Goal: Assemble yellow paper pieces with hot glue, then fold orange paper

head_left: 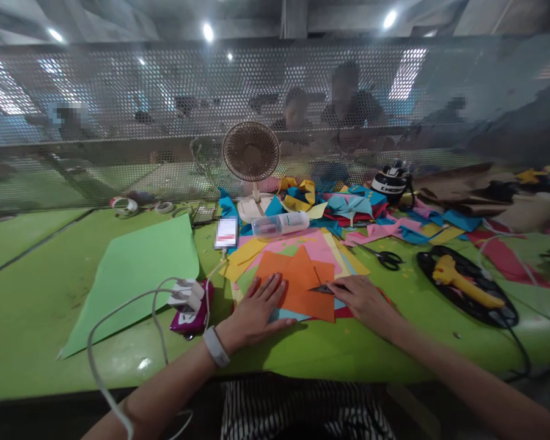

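My left hand point(260, 308) lies flat with its fingers stretched out on a sheet of orange paper point(297, 287). The orange sheet rests on a stack of coloured papers point(323, 241) in pink, yellow, blue and green. My right hand point(366, 302) is closed around what look like scissors point(321, 289). Their dark pointed blades lie over the orange paper, tips toward my left hand. The palm hides most of the handle, and a bit of orange-red shows beyond it.
Black scissors point(388, 260) lie right of the stack. A yellow glue gun point(467, 284) sits on a black tray point(424, 263). Behind are a clear bottle point(282, 225), a fan point(251, 153) and paper scraps point(348, 205). Leftward: a phone point(226, 233), plugged chargers point(187, 296) and green paper point(142, 269).
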The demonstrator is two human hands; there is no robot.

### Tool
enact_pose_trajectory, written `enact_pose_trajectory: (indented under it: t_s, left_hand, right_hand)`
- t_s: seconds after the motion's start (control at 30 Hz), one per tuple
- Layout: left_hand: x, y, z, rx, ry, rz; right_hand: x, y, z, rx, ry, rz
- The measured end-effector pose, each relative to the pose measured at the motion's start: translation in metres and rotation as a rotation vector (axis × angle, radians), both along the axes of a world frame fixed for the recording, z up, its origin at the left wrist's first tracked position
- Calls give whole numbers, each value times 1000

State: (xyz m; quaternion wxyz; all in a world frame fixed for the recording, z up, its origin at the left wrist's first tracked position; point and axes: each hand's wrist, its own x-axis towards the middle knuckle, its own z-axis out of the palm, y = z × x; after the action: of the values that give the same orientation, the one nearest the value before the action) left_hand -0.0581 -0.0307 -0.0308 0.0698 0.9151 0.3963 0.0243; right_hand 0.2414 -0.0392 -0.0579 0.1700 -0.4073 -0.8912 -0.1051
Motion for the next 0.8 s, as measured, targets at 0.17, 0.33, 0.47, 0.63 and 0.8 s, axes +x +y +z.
enact_pose_trajectory:
  t_s: [0.17, 0.33, 0.47, 0.63, 0.8]
  left_hand:
    - [-5, -3, -6, 47, 35, 2]
    - [-1, -3, -4, 37, 56, 7]
    - [-2, -2, -5, 39, 64, 5]
    - [-4, -2, -8, 58, 52, 3]
    - [-3, -3, -5, 49, 58, 4]
  right_hand:
    - [-13, 5, 3, -8, 2, 32]
    - [-24, 8, 6, -38, 7, 38]
    - [-26, 9, 6, -60, 10, 35]
    - [-18, 7, 4, -60, 29, 59]
    - [-18, 4, 3, -100, 43, 42]
